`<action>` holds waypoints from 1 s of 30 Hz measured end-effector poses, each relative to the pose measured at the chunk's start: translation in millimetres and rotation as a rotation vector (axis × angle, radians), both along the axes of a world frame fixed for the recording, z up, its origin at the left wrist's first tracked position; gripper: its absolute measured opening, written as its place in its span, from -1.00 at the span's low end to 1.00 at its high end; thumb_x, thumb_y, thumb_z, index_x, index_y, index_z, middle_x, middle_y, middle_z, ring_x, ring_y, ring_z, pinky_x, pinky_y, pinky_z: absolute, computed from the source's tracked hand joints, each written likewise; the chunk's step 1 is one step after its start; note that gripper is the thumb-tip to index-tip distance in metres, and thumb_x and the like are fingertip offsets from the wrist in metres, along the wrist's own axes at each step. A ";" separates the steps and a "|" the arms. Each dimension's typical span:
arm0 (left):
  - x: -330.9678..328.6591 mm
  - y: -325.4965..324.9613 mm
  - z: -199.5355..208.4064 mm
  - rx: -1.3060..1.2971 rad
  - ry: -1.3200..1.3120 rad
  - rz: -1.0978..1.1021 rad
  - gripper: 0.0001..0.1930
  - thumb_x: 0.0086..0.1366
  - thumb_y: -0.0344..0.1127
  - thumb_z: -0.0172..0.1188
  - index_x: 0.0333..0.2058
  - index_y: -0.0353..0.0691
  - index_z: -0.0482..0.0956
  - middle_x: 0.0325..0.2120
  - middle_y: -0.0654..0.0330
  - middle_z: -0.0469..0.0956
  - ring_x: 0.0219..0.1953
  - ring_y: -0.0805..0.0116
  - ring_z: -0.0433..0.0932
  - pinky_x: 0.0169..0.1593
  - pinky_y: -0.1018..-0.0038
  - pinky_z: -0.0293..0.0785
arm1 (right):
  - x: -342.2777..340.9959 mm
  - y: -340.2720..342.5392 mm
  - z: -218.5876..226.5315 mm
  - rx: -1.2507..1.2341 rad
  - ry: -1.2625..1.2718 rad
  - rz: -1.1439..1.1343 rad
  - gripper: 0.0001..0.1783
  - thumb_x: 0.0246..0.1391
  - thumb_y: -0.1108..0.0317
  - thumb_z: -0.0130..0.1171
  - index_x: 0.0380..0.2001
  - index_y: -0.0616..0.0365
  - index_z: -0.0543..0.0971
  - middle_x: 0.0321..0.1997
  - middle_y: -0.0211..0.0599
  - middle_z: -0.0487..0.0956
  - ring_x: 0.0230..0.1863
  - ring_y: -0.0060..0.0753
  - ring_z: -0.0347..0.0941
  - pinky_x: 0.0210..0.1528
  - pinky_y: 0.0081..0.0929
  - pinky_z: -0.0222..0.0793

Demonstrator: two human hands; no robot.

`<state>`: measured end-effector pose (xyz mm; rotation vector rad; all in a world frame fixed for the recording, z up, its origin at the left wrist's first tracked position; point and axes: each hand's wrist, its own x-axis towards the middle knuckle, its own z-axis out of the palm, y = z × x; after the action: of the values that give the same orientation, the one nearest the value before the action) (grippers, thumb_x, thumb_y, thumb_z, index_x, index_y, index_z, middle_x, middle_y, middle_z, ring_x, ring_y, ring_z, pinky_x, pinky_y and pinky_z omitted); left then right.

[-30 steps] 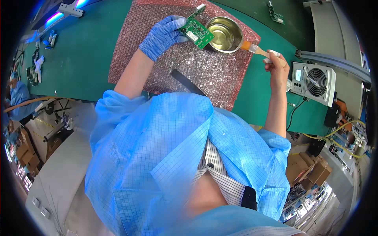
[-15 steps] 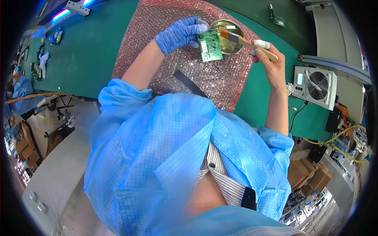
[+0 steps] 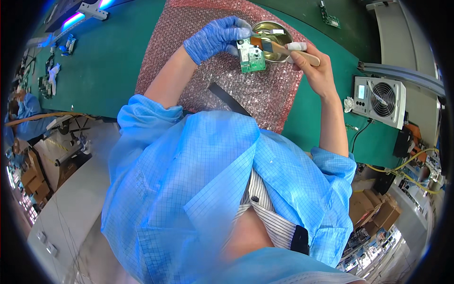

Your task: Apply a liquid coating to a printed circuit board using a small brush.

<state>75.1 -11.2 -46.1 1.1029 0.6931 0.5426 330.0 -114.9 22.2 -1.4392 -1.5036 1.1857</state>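
Above pink bubble wrap point(image 3: 189, 94), a blue-gloved left hand point(image 3: 216, 39) pinches a green circuit board point(image 3: 252, 61) by its upper left edge, while the bare right hand point(image 3: 317, 70) (a white cover point(image 3: 296, 46) on one finger) grips a wooden-handled brush point(image 3: 280, 48). A second earlier its bristles point(image 3: 256, 42) were at the cup's rim on the right hand's side; now they reach the board's upper part, near the left hand, though firm contact cannot be confirmed. Attention appears to have passed from cup to board. The metal cup point(image 3: 286, 36) of yellowish liquid point(image 3: 274, 56) sits between the hands, partly behind the board.
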 end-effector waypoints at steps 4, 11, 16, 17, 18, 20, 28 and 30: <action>-4.5 2.5 -1.5 0.014 -0.042 0.096 -0.63 0.11 -0.12 0.32 -0.14 -0.11 0.53 -0.35 0.27 0.57 -0.36 0.51 0.59 -0.38 0.64 0.62 | -3.5 -9.1 -6.5 -0.017 0.065 -0.062 -0.72 0.10 0.20 0.17 -0.24 0.19 0.58 -0.49 -0.49 0.52 -0.51 -0.71 0.37 -0.48 -0.66 0.29; -4.9 -2.3 -7.1 -0.004 0.013 0.196 -0.67 0.13 -0.14 0.31 -0.16 -0.11 0.53 -0.34 0.28 0.56 -0.33 0.49 0.58 -0.36 0.58 0.63 | -8.5 -24.6 -3.9 -0.051 0.028 -0.082 -0.73 0.09 0.22 0.17 -0.26 0.20 0.58 -0.51 -0.50 0.51 -0.51 -0.72 0.36 -0.48 -0.68 0.26; 0.9 -3.6 1.1 0.057 0.077 0.162 -0.64 0.12 -0.14 0.32 -0.15 -0.13 0.52 -0.32 0.27 0.55 -0.33 0.49 0.58 -0.36 0.59 0.62 | -30.1 -8.5 -5.6 0.165 0.005 -0.109 -0.73 0.10 0.21 0.16 -0.27 0.21 0.57 -0.48 -0.45 0.55 -0.50 -0.67 0.40 -0.45 -0.65 0.30; 1.4 -4.1 2.5 0.062 0.089 0.163 -0.64 0.12 -0.14 0.32 -0.16 -0.14 0.51 -0.32 0.27 0.55 -0.33 0.49 0.58 -0.36 0.59 0.62 | -34.8 -5.2 -6.7 0.182 -0.026 -0.094 -0.74 0.10 0.22 0.15 -0.27 0.20 0.57 -0.49 -0.41 0.55 -0.50 -0.64 0.40 -0.45 -0.62 0.31; 1.6 -4.5 3.2 0.072 0.094 0.166 -0.64 0.12 -0.14 0.32 -0.16 -0.15 0.51 -0.32 0.26 0.55 -0.32 0.49 0.58 -0.35 0.59 0.62 | -38.7 -2.1 -7.7 0.208 -0.060 -0.073 -0.74 0.11 0.22 0.15 -0.28 0.20 0.56 -0.50 -0.37 0.56 -0.51 -0.62 0.41 -0.44 -0.60 0.32; 0.6 -4.2 3.1 0.092 0.119 0.175 -0.64 0.12 -0.14 0.32 -0.16 -0.17 0.51 -0.32 0.26 0.55 -0.31 0.49 0.58 -0.34 0.59 0.62 | -40.7 -1.0 -6.9 0.204 -0.137 -0.006 -0.76 0.10 0.23 0.14 -0.29 0.18 0.56 -0.52 -0.31 0.56 -0.52 -0.58 0.42 -0.44 -0.56 0.33; -2.5 -3.5 1.0 0.102 0.177 0.213 -0.64 0.13 -0.15 0.31 -0.16 -0.19 0.50 -0.32 0.23 0.55 -0.31 0.48 0.58 -0.33 0.58 0.62 | -31.1 -11.3 2.9 0.027 -0.201 0.048 -0.77 0.09 0.23 0.13 -0.31 0.17 0.55 -0.57 -0.26 0.52 -0.54 -0.51 0.42 -0.45 -0.47 0.32; -0.5 -4.6 3.7 0.097 0.154 0.184 -0.64 0.13 -0.15 0.31 -0.16 -0.20 0.50 -0.32 0.23 0.55 -0.31 0.47 0.58 -0.33 0.58 0.62 | -37.3 -7.2 -0.8 0.138 -0.104 -0.033 -0.77 0.08 0.24 0.13 -0.31 0.17 0.54 -0.57 -0.25 0.51 -0.55 -0.50 0.41 -0.46 -0.47 0.31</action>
<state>74.6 -15.8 -42.4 1.1871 0.9170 0.6583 292.7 -122.0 21.4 -1.4453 -1.5936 0.9813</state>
